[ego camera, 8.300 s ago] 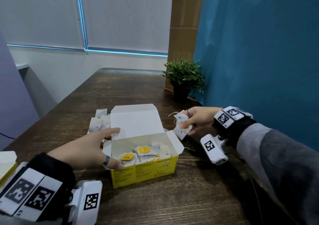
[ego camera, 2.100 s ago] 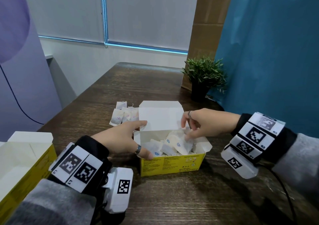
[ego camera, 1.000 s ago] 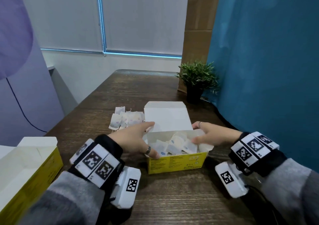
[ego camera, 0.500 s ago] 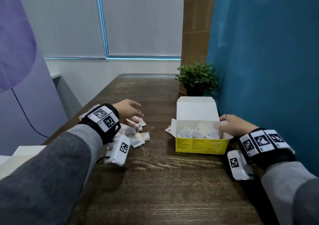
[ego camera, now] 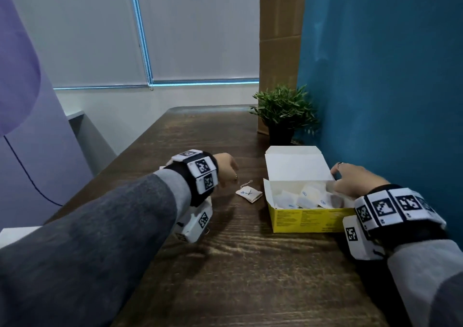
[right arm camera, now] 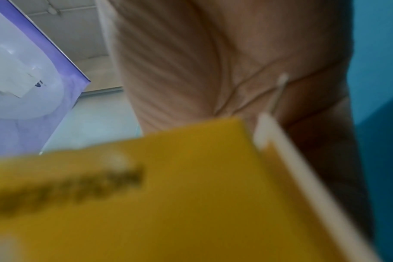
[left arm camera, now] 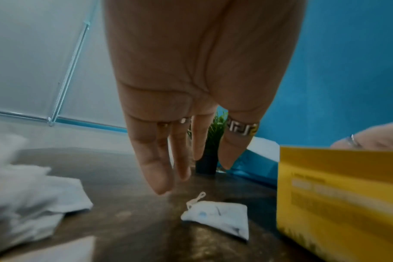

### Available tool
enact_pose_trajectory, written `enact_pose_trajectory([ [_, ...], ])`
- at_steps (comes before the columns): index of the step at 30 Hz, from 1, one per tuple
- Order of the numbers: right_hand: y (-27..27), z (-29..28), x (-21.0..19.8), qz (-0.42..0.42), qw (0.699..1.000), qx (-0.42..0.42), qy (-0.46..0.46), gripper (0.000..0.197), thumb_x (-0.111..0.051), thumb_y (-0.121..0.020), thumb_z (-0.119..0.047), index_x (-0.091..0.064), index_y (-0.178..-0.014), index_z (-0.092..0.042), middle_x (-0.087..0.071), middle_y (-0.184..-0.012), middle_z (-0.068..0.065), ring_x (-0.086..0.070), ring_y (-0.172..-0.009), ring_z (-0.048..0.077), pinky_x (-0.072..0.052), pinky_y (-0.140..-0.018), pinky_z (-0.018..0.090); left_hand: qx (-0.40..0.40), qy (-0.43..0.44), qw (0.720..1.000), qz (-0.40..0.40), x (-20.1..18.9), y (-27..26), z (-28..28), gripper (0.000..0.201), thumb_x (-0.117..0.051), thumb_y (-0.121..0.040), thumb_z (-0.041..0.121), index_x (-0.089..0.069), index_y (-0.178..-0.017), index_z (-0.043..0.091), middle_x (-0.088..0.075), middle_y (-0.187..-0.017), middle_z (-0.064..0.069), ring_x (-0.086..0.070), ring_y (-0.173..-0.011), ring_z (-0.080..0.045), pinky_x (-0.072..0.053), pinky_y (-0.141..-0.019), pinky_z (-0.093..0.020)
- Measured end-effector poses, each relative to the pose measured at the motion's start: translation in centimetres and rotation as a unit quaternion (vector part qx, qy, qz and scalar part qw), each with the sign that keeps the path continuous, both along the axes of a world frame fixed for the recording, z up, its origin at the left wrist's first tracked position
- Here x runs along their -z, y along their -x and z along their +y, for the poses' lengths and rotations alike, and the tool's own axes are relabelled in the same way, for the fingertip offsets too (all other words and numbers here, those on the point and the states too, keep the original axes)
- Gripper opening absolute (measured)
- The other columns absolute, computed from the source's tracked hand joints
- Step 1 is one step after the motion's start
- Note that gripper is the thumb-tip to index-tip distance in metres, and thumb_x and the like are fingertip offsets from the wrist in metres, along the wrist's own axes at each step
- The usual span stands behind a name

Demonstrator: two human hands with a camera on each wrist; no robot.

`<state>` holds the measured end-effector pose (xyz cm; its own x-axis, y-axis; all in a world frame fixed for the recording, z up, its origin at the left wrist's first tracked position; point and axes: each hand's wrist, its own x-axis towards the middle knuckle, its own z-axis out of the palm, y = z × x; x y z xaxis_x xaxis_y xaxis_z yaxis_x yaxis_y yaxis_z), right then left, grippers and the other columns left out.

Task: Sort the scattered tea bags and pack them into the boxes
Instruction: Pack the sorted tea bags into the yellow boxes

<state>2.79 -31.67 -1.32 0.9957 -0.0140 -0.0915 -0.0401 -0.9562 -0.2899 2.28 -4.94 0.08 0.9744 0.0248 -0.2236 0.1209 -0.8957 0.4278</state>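
Wooden table (ego camera: pixel 240 264): my right hand (ego camera: pixel 355 180) steadies the half-filled box (ego camera: pixel 307 220); my left hand (left arm camera: pixel 191 99), fingers slack, hovers over remaining tea bags (left arm camera: pixel 218 217).

A dark wood-grain surface (ego camera: pixel 245 264) fills the lower frame. On it, right of centre, an open yellow box (ego camera: pixel 308 220) holds tea bags; just left of it lies a single tea bag (ego camera: pixel 248 193) — apart from the box. A potted plant (ego camera: pixel 283 113) stands behind, and crumpled white tea bags (left arm camera: pixel 27 200) lie at the left of the left wrist view.
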Motion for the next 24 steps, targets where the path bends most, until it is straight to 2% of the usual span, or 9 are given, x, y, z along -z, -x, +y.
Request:
enact_pose_trajectory([
  [3,-0.2,-0.1,0.2,0.001,1.0,0.004,0.009,0.03,-0.054,-0.089,-0.024,-0.051,-0.116,-0.011,-0.057,-0.112,0.011,-0.05,-0.093,0.025,-0.041,-0.077,0.032,0.053,-0.115,0.992,0.005,2.3,-2.6,-2.2,0.036,-0.058,-0.085,0.02,-0.06,-0.118,0.005,-0.061,-0.108,-0.009,-0.057,-0.095,-0.022,-0.049,-0.085,-0.033],
  [6,-0.5,-0.1,0.5,-0.002,1.0,0.002,0.015,0.016,-0.053,-0.089,-0.025,-0.05,-0.099,-0.013,-0.057,-0.102,0.01,-0.054,-0.087,0.027,-0.043,-0.073,0.032,0.083,-0.215,0.973,0.028,7.1,-9.1,-2.0,0.055,-0.057,-0.056,0.041,-0.064,-0.104,0.017,-0.065,-0.098,-0.001,-0.061,-0.089,-0.023,-0.049,-0.086,-0.033],
  [8,-0.8,-0.1,0.6,-0.003,1.0,-0.002,0.012,0.012,-0.052,-0.087,-0.024,-0.046,-0.085,-0.015,-0.056,-0.097,0.01,-0.056,-0.082,0.028,-0.044,-0.07,0.032,0.087,-0.235,0.965,0.075,9.1,-12.0,-2.1,0.059,-0.048,-0.044,0.038,-0.063,-0.097,0.018,-0.068,-0.092,-0.002,-0.064,-0.082,-0.026,-0.052,-0.083,-0.038],
  [10,-0.7,-0.1,0.5,0.003,1.0,-0.006,0.008,0.012,-0.052,-0.087,-0.024,-0.049,-0.092,-0.013,-0.058,-0.098,0.01,-0.057,-0.082,0.028,-0.046,-0.071,0.033,0.102,-0.23,0.963,0.093,7.1,-9.4,-2.7,0.035,-0.053,-0.048,0.031,-0.06,-0.077,0.013,-0.064,-0.075,-0.004,-0.061,-0.073,-0.028,-0.051,-0.077,-0.033],
  [13,-0.3,-0.1,0.3,0.011,1.0,-0.006,0.006,0.024,-0.052,-0.087,-0.024,-0.052,-0.108,-0.011,-0.059,-0.104,0.01,-0.058,-0.088,0.028,-0.045,-0.074,0.033,0.08,-0.219,0.972,0.044,5.0,-6.2,-2.2,0.018,-0.064,-0.068,0.032,-0.064,-0.073,0.016,-0.068,-0.078,-0.005,-0.066,-0.084,-0.026,-0.055,-0.081,-0.037],
  [15,0.1,-0.1,0.1,0.01,1.0,-0.007,0.006,0.027,-0.051,-0.088,-0.024,-0.051,-0.111,-0.011,-0.057,-0.103,0.009,-0.056,-0.09,0.026,-0.042,-0.07,0.031,0.05,-0.188,0.981,0.021,3.8,-5.3,-1.0,0.023,-0.064,-0.069,0.038,-0.068,-0.069,0.015,-0.073,-0.08,-0.005,-0.069,-0.086,-0.026,-0.056,-0.081,-0.038],
  [17,0.5,-0.1,0.0,0.009,1.0,-0.009,0.007,0.026,-0.05,-0.088,-0.025,-0.051,-0.111,-0.012,-0.056,-0.099,0.006,-0.055,-0.088,0.024,-0.04,-0.064,0.03,0.033,-0.12,0.992,-0.007,2.0,-3.8,-0.2,0.018,-0.067,-0.075,0.031,-0.072,-0.073,0.013,-0.072,-0.069,-0.001,-0.068,-0.073,-0.018,-0.054,-0.075,-0.028],
  [20,1.0,0.0,0.0,0.002,1.0,-0.019,-0.004,0.027,-0.051,-0.086,-0.026,-0.052,-0.109,-0.012,-0.059,-0.1,0.006,-0.056,-0.092,0.024,-0.044,-0.074,0.033,0.012,0.054,0.994,-0.091,-1.2,-0.6,0.1,0.006,-0.074,-0.077,0.017,-0.068,-0.076,0.017,-0.062,-0.061,0.005,-0.055,-0.057,-0.008,-0.046,-0.061,-0.022],
  [24,2.3,0.6,-0.5,-0.014,0.998,-0.036,-0.044,0.027,-0.052,-0.087,-0.029,-0.051,-0.11,-0.016,-0.057,-0.107,0.005,-0.054,-0.097,0.024,-0.044,-0.081,0.034,0.063,0.189,0.971,-0.133,-3.1,3.2,-1.7,0.032,-0.077,-0.075,0.019,-0.06,-0.101,0.015,-0.059,-0.073,0.004,-0.054,-0.055,-0.004,-0.045,-0.05,-0.015],
])
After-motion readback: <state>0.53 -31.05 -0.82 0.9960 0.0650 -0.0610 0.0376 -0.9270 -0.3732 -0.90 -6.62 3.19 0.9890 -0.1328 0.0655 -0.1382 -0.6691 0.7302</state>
